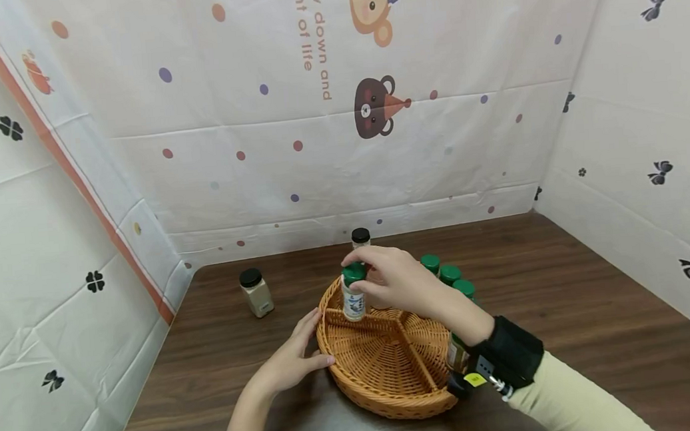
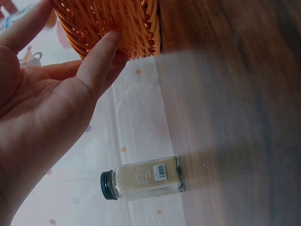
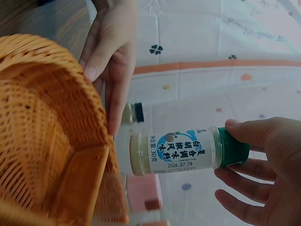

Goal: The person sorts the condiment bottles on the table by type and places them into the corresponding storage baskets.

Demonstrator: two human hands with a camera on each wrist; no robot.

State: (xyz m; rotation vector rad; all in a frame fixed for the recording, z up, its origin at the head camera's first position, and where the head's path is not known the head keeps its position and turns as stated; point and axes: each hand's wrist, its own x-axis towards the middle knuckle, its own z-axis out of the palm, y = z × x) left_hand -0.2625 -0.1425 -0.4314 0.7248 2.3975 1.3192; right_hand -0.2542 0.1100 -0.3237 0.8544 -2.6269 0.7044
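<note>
A round wicker basket with inner dividers stands on the table. My right hand holds a small seasoning jar by its green cap, fingertips and thumb around the cap. The jar has a white and blue label and hangs upright above the basket's rim, over its far left part. My left hand rests against the basket's left side, its fairly straight fingers touching the outer wicker wall. A square jar with a black cap stands to the left, apart from the left hand.
Another black-capped jar stands behind the basket, partly hidden by the right hand. Several green-capped jars are at the basket's right, partly behind the right forearm. Patterned cloth walls border the wooden table.
</note>
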